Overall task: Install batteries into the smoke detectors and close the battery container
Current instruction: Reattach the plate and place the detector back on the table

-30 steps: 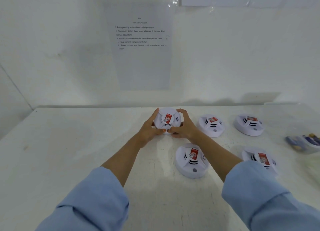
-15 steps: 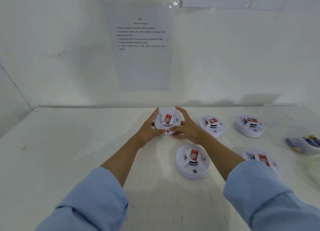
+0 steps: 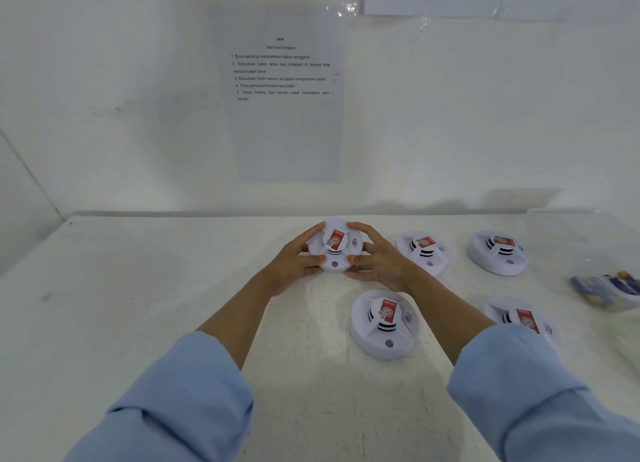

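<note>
Hanging on the white wall behind the bench, a printed instruction sheet is sitting left of centre, above the work area. Blue sleeves are covering both forearms at the lower edge of the view.

To the right of the hands, four white round smoke detectors are lying face up on the bench, each bearing a red label:
- The near-centre detector is lying just beside the right forearm.
- The second back-row detector is lying just beside the right wrist.
- The far back-row detector is lying further right, apart from the others.
- The near-right detector is being partly hidden by the right sleeve.

At the far right edge, a clear tray is holding blue batteries. They are too blurred to count.

A fifth unit, the held detector, is sitting between the two hands at the back centre of the bench, with its face tilting toward the camera.
- The left hand is gripping its left rim, fingers curling over the far edge and thumb pressing on the near face.
- The right hand is gripping the right rim in the same way.

Its underside is facing away. Whether its lower edge is touching the bench cannot be told.
</note>
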`<act>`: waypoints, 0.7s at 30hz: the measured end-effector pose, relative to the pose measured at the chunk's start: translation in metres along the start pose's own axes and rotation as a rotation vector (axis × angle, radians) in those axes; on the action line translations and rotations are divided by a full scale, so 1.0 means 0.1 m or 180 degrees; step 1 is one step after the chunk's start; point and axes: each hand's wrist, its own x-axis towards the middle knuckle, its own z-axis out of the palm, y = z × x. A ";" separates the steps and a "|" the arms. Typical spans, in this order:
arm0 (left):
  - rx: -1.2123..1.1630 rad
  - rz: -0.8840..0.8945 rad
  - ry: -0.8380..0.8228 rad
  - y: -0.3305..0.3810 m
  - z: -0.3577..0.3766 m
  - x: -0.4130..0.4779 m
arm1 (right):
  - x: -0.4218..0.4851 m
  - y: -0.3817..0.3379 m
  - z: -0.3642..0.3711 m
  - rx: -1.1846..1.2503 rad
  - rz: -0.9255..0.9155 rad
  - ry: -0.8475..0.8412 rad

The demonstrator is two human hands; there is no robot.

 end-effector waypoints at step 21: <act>0.0028 0.0006 -0.0070 -0.01 -0.01 0.01 | 0.01 -0.01 0.02 -0.0123 -0.0004 0.0044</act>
